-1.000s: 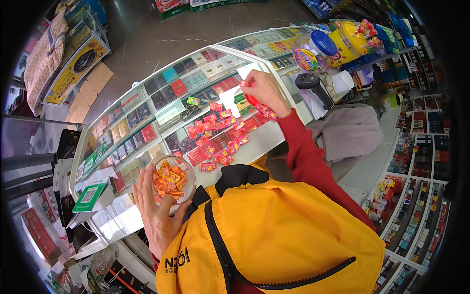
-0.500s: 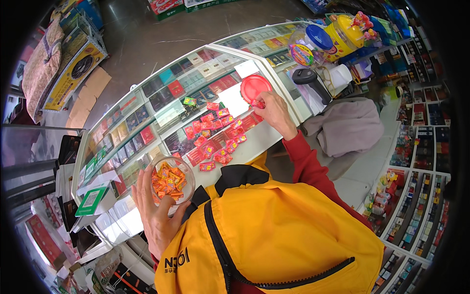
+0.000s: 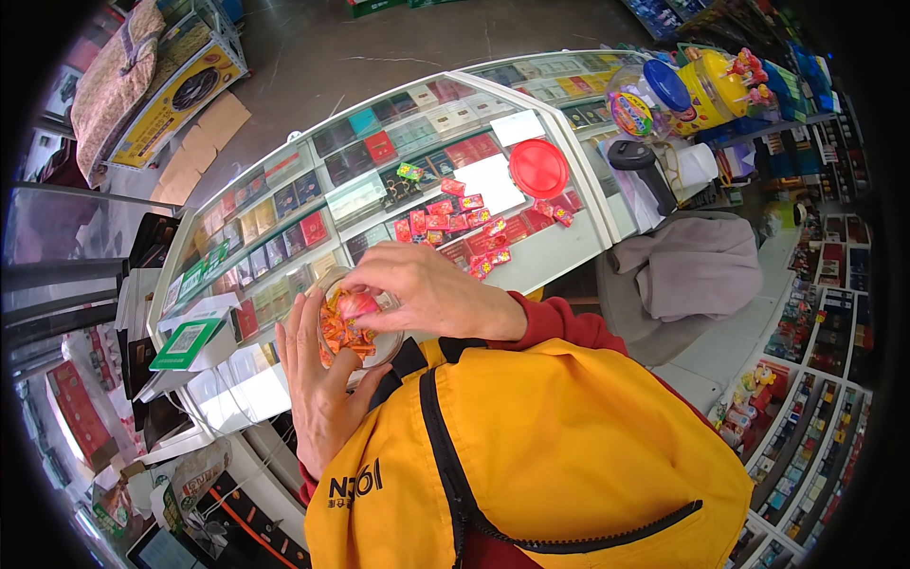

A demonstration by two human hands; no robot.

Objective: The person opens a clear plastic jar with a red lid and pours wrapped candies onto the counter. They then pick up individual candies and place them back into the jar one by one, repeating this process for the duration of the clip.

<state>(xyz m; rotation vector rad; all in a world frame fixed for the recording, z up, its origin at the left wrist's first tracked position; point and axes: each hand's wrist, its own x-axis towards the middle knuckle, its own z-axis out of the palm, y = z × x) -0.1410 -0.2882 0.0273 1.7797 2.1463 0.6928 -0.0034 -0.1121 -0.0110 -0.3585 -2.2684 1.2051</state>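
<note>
My left hand (image 3: 318,384) is wrapped round a clear round jar (image 3: 387,353) at the counter's near edge. Orange wrapped candies (image 3: 343,330) lie inside it. Over the jar's mouth, my right hand (image 3: 417,289) has its fingers closed on a blurred red wrapped candy (image 3: 358,305). More red wrapped candies (image 3: 457,222) are scattered on the glass counter beyond that hand, which hides part of the spread. A red round lid (image 3: 538,169) lies flat to their right, with a couple of red candies just below it. One green candy (image 3: 409,172) sits at the far side.
The glass display counter (image 3: 569,256) holds rows of flat packs. A black scanner (image 3: 645,173) stands at right, near a yellow tub (image 3: 713,93) and a blue-lidded jar (image 3: 637,106). A green code stand (image 3: 187,343) is at left. Grey cloth (image 3: 697,264) covers a chair.
My right hand has moved left from beside the lid to above the jar. Several red candies near the jar have gone from the counter. The whole view has shifted slightly.
</note>
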